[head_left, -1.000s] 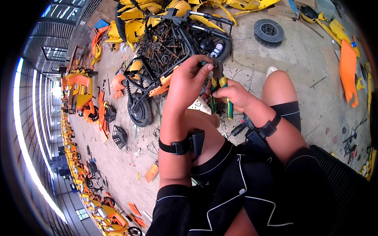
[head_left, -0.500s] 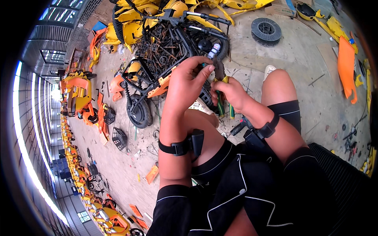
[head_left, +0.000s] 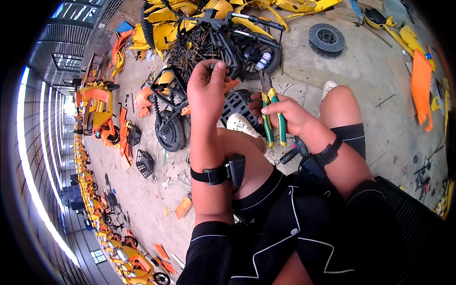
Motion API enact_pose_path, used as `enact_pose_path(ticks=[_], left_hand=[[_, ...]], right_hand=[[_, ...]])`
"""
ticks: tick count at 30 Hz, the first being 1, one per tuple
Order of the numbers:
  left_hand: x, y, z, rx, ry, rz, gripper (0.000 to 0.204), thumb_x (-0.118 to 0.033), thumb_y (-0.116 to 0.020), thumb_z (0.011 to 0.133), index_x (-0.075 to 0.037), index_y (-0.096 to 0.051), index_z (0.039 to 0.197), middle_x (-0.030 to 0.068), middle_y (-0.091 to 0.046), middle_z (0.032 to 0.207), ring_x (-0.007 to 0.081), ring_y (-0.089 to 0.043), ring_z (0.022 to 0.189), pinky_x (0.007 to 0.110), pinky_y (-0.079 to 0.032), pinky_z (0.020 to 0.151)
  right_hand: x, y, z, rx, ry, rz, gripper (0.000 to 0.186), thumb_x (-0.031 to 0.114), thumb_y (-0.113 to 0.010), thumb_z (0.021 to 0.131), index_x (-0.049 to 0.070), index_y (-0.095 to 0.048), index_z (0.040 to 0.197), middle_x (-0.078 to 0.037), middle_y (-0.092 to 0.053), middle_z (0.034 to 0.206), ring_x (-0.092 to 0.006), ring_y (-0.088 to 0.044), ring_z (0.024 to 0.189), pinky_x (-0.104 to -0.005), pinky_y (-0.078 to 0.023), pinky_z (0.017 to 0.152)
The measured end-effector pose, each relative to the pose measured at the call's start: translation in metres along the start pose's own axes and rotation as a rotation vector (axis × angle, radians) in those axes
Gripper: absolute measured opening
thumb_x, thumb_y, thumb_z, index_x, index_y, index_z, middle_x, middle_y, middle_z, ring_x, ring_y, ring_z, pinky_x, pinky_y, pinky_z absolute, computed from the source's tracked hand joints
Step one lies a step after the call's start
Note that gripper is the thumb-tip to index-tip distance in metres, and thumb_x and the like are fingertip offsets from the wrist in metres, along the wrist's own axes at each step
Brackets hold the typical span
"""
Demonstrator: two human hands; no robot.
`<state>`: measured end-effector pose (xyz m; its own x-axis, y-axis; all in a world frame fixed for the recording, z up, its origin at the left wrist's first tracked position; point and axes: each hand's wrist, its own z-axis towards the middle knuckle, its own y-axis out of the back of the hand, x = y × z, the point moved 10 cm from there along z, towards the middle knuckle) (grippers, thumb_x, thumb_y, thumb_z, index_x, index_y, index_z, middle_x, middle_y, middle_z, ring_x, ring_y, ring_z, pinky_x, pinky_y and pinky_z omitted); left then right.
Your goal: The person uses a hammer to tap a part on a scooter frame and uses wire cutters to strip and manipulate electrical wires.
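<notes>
My left hand (head_left: 205,88) is raised over the scooter frame, fingers curled and thumb pressed to something small and dark that I cannot make out. My right hand (head_left: 289,114) grips pliers with green and yellow handles (head_left: 280,121), their metal jaws pointing up, a short way right of my left hand and apart from it. Behind the pliers lies a black plastic crate (head_left: 241,102). Beyond my hands is a black scooter frame (head_left: 223,38) on a heap of rusty metal parts (head_left: 192,54).
Yellow body panels (head_left: 161,33) pile up at the back. A grey spool (head_left: 326,40) and an orange panel (head_left: 420,88) lie right. A wheel (head_left: 170,131), black basket (head_left: 145,163) and orange scrap (head_left: 183,208) lie left, beside a long row of yellow scooters (head_left: 83,180).
My left hand has moved left and up, away from the pliers' jaws. The pliers now stand fully in view in my right hand, with the black crate more visible behind them.
</notes>
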<state>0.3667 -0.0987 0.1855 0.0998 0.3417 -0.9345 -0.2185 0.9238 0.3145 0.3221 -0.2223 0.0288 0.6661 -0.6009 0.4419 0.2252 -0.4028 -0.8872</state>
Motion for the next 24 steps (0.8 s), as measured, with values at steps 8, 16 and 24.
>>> enact_pose_path(ticks=[8,16,24], left_hand=[[0.002,-0.036,-0.01,0.204,-0.036,0.05,0.015,-0.013,-0.067,0.098,0.0,-0.065,0.104,0.001,-0.063,0.08,0.0073,-0.056,0.073,0.023,-0.047,0.066],[0.0,-0.028,-0.011,0.208,0.003,0.088,0.019,-0.016,-0.067,0.099,0.001,-0.065,0.107,0.0012,-0.064,0.082,0.0072,-0.056,0.074,0.023,-0.047,0.066],[-0.001,-0.03,-0.012,0.218,-0.036,0.104,0.019,-0.015,-0.068,0.097,0.002,-0.064,0.106,0.0023,-0.064,0.081,0.0077,-0.057,0.073,0.024,-0.048,0.066]], right_hand=[[0.006,0.051,0.007,-0.372,0.0,0.038,0.056,-0.007,-0.048,0.076,-0.004,-0.045,0.132,-0.021,-0.065,0.116,-0.0313,-0.065,0.103,-0.0413,-0.052,0.095],[0.002,0.039,0.007,-0.273,0.005,0.035,0.041,0.005,-0.055,0.089,0.0,-0.05,0.13,-0.015,-0.067,0.122,-0.0281,-0.063,0.11,-0.0409,-0.05,0.096],[-0.029,0.041,0.008,-0.364,-0.186,-0.211,0.052,-0.004,-0.048,0.077,0.0,-0.056,0.128,-0.011,-0.067,0.112,-0.0229,-0.064,0.103,-0.037,-0.054,0.082]])
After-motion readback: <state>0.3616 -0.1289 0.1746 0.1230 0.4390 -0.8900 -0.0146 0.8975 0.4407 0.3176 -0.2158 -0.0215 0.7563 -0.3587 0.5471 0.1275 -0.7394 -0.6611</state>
